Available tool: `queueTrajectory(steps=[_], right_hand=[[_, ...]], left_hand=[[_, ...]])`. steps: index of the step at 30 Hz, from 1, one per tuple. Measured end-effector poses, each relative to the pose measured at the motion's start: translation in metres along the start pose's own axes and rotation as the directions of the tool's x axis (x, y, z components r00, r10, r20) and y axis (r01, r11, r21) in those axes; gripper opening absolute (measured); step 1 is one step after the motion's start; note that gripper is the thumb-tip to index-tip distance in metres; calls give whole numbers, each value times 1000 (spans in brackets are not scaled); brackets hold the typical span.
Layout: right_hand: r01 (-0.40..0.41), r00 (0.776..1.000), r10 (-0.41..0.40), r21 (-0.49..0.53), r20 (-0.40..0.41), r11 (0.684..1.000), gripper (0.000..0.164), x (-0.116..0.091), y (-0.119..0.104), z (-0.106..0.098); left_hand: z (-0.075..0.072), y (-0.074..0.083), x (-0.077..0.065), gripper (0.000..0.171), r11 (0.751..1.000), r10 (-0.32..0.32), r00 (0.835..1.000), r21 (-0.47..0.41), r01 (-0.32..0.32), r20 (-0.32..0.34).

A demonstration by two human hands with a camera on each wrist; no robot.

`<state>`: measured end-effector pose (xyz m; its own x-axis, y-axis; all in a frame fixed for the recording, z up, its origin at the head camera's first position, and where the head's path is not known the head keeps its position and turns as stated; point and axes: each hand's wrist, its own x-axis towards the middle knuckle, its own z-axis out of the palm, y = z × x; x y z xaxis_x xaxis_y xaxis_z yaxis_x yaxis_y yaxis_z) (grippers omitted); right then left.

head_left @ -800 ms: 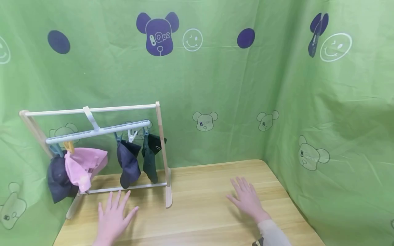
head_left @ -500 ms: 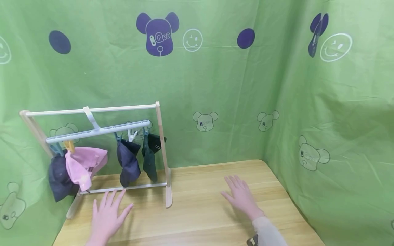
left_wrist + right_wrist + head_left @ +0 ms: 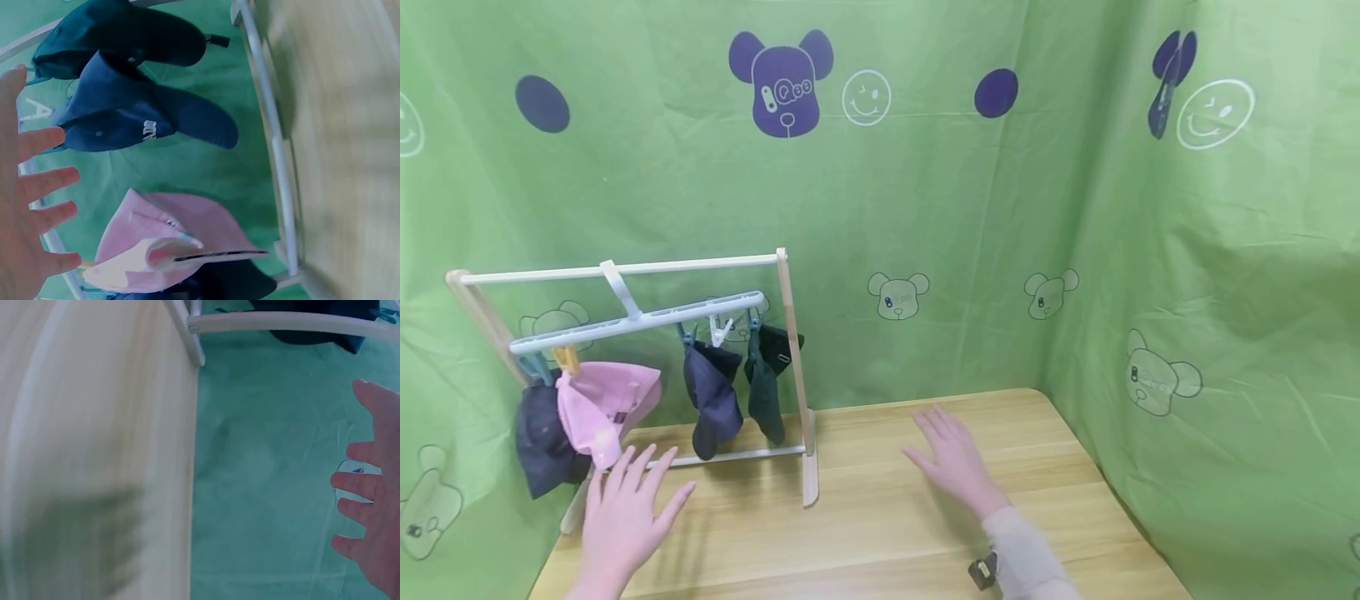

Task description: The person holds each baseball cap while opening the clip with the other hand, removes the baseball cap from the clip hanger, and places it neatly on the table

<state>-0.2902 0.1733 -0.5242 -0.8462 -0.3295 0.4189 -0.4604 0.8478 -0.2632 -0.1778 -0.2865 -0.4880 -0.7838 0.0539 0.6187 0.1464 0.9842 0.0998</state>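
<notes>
My left hand [image 3: 625,521] is spread over the table in front of the rack, fingertips overlapping the pink cap [image 3: 602,404] in the head view. It holds nothing. To the right, my right hand [image 3: 955,462] hovers with straight fingers above the wood, also holding nothing. Clothespins on a pale blue hanger [image 3: 647,319] carry several caps: a dark navy one [image 3: 542,437] at the left behind the pink, a navy cap [image 3: 150,112] with white lettering, and a dark green cap [image 3: 765,383] at the right end.
A wooden rack [image 3: 795,358] with white rods stands at the table's left, the hanger hooked on its top rod. A white clothespin [image 3: 720,332] hangs without a cap. Green printed curtain [image 3: 970,208] encloses the wooden table [image 3: 880,517] behind and at the sides.
Both hands have drifted left, the left toward the front of the pink cap, the right toward the rack's side. The caps and rack stay where they were.
</notes>
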Motion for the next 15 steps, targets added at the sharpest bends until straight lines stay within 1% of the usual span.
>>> queueTrajectory(steps=[4,8,15], right_hand=[[7,1000,-7,-15,11,1000,68,10,-11,-2],[28,1000,-28,-18,-1,999,68,19,-23,-3],[69,997,-69,6,-20,998,68,37,-45,-8]], left_hand=[[-11,-5,5,57,1000,23,999,6,-23,-41],[-21,-10,10,58,999,37,995,-3,-37,-88],[-39,-19,21,59,999,36,992,-6,-37,-125]])
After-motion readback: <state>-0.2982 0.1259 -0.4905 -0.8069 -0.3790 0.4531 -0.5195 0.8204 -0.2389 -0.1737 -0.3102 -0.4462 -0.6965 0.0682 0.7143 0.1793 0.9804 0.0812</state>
